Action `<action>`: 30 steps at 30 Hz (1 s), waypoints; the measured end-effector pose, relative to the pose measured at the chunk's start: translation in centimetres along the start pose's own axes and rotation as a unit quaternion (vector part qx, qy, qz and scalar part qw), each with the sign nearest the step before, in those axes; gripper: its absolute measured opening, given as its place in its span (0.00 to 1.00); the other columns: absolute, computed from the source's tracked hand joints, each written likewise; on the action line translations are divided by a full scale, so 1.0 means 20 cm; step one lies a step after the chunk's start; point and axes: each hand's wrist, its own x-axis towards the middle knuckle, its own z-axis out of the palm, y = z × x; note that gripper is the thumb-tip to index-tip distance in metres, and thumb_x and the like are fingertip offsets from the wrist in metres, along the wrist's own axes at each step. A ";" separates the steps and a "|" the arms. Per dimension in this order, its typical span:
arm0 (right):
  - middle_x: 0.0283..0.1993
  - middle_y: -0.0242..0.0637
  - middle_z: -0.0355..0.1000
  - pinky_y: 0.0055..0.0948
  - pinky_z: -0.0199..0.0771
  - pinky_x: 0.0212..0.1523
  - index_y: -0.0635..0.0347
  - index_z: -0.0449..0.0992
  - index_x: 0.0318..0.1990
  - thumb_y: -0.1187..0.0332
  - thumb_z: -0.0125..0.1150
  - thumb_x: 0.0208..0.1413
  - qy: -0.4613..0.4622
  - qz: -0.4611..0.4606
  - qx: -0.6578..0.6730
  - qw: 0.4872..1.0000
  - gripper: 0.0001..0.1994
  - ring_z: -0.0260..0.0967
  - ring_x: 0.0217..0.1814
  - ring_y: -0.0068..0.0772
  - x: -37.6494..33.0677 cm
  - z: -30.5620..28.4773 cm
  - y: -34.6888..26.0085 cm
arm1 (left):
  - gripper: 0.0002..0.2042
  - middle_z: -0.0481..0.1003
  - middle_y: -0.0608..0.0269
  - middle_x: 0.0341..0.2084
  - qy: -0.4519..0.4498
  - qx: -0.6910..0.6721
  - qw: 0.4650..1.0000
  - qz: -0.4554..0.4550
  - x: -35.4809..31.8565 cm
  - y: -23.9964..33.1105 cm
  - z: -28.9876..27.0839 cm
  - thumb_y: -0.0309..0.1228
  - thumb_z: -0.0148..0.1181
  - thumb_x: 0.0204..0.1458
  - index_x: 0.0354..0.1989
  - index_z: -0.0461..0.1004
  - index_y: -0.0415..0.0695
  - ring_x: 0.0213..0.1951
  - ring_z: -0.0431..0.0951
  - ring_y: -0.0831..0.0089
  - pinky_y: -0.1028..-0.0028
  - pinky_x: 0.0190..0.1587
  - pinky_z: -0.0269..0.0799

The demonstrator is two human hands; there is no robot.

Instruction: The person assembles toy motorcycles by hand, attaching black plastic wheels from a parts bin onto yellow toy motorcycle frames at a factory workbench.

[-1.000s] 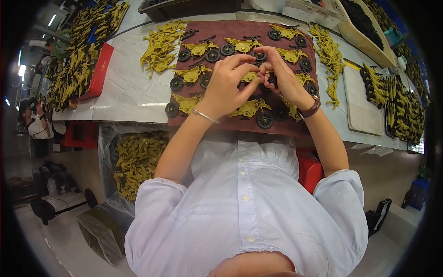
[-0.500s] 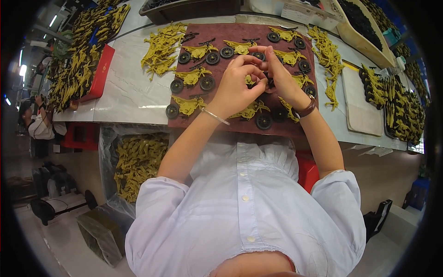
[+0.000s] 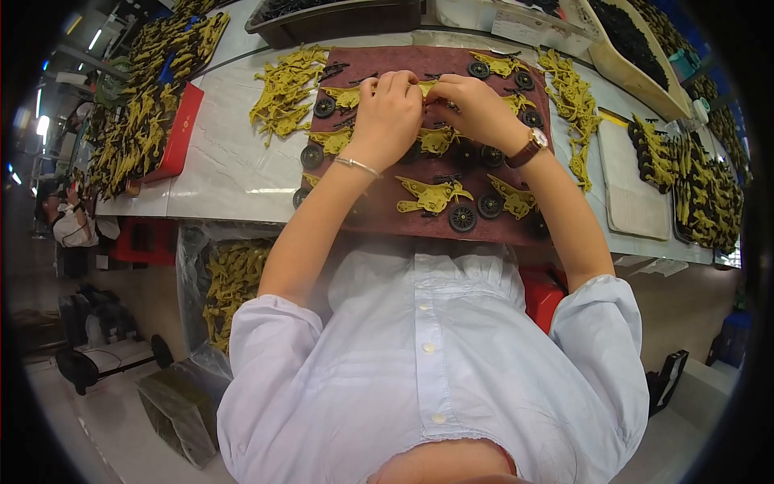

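A maroon mat bears rows of yellow toy motorcycle bodies, with black spoked wheels and small black parts beside them. Over the mat's upper middle, my left hand is closed, fingers bent downward near a yellow body at the upper left. Close to its right, my right hand has its fingers curled together, the tips pointing toward the left hand. Whatever lies between the fingertips is hidden by the hands. Below both hands, another yellow body shows part way between them.
Loose yellow bodies lie in a pile left of the mat and in a strip right of it. Bins stand along the back. At right is a white tray; at left, a red box. A plastic-lined container sits below.
Both hands have moved up the mat; the left has shifted slightly left. The right hand's fingers, stretched upward before, are now curled. Lower bodies on the mat have come into view.
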 end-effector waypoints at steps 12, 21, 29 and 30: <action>0.28 0.43 0.73 0.36 0.71 0.35 0.61 0.76 0.33 0.71 0.60 0.45 -0.025 0.059 0.106 0.992 0.07 0.72 0.32 0.46 0.06 0.06 0.13 | 0.11 0.71 0.64 0.43 -0.042 -0.064 0.997 0.013 0.02 -0.12 0.09 0.31 0.58 0.47 0.39 0.72 0.45 0.48 0.70 0.66 0.61 0.52 0.58; 0.26 0.40 0.69 0.35 0.68 0.31 0.63 0.74 0.30 0.72 0.65 0.44 -0.003 0.043 0.058 0.997 0.07 0.68 0.29 0.42 0.03 0.16 0.22 | 0.25 0.66 0.54 0.57 -0.155 -0.120 0.981 0.014 0.00 -0.18 0.14 0.42 0.54 0.45 0.54 0.70 0.45 0.60 0.64 0.64 0.56 0.63 0.48; 0.27 0.38 0.70 0.35 0.68 0.32 0.62 0.75 0.29 0.72 0.65 0.43 -0.006 0.033 0.041 0.999 0.06 0.68 0.30 0.41 0.04 0.18 0.24 | 0.26 0.66 0.55 0.58 -0.159 -0.137 0.978 0.016 0.00 -0.19 0.15 0.44 0.51 0.46 0.54 0.69 0.45 0.59 0.65 0.64 0.53 0.62 0.48; 0.27 0.38 0.70 0.35 0.68 0.32 0.62 0.75 0.28 0.72 0.66 0.42 -0.004 0.030 0.059 0.998 0.06 0.68 0.30 0.42 0.04 0.18 0.25 | 0.26 0.66 0.55 0.58 -0.164 -0.141 0.976 0.013 0.00 -0.19 0.15 0.44 0.52 0.46 0.54 0.69 0.45 0.59 0.65 0.64 0.53 0.62 0.47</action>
